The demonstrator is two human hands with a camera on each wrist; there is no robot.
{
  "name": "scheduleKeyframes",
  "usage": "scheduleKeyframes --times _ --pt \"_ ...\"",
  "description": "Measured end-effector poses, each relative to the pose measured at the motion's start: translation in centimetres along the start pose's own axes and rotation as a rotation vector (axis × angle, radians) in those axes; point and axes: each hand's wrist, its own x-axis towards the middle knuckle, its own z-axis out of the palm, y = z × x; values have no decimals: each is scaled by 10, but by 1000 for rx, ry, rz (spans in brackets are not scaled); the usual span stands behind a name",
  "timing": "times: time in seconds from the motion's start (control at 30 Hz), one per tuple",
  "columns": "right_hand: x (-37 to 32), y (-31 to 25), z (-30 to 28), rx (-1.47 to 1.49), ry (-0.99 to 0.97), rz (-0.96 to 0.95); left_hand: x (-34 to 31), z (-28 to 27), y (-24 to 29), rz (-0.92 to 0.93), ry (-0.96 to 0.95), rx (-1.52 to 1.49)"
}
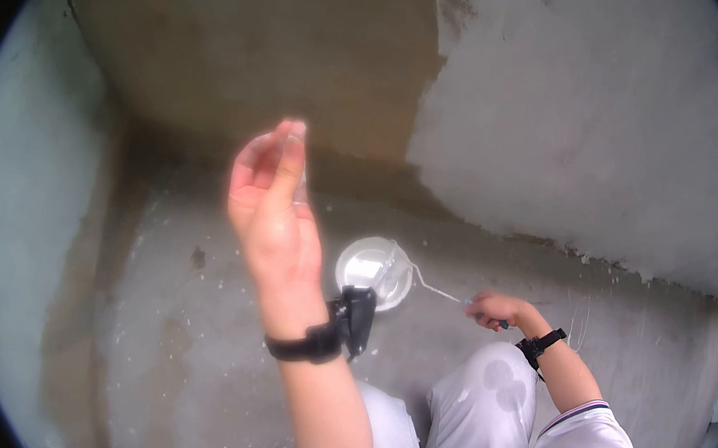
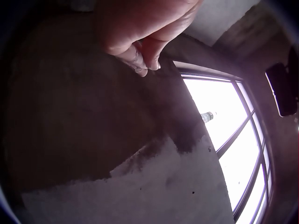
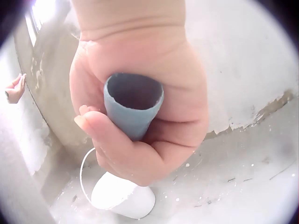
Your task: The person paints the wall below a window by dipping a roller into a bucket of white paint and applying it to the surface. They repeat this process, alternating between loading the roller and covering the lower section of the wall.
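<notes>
My right hand (image 1: 495, 309) grips the handle of a paint roller, its fingers curled round it. In the right wrist view the hollow grey-blue end of the handle (image 3: 130, 120) shows in the palm. A bent white rod (image 1: 430, 286) runs left from the handle to the roller head at the white bucket (image 1: 345, 286). My left hand (image 1: 277, 206) is raised in front of the wall, away from the bucket, with fingers bent loosely. In the left wrist view its thumb and fingertips (image 2: 140, 71) meet, nothing visible between them; whitish smears mark the fingers.
The wall has a brown, damp-looking part (image 1: 282, 47) and a pale grey part (image 1: 601, 119). White spots dot the concrete floor (image 1: 183, 292). A bright window (image 2: 219, 102) shows in the left wrist view. My knees (image 1: 490, 398) are just below the right hand.
</notes>
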Motion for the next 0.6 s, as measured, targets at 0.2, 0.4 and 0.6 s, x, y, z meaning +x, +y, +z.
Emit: scheduleKeyframes --times 0.2,0.4,0.6 --pt "5 -5 -4 -110 72 34 -4 1 -2 -37 51 28" --pt "-16 15 -9 41 54 -20 -9 -6 -5 -42 93 -9" --pt "-71 25 -18 338 99 -175 -1 -13 -18 -3 280 -100"
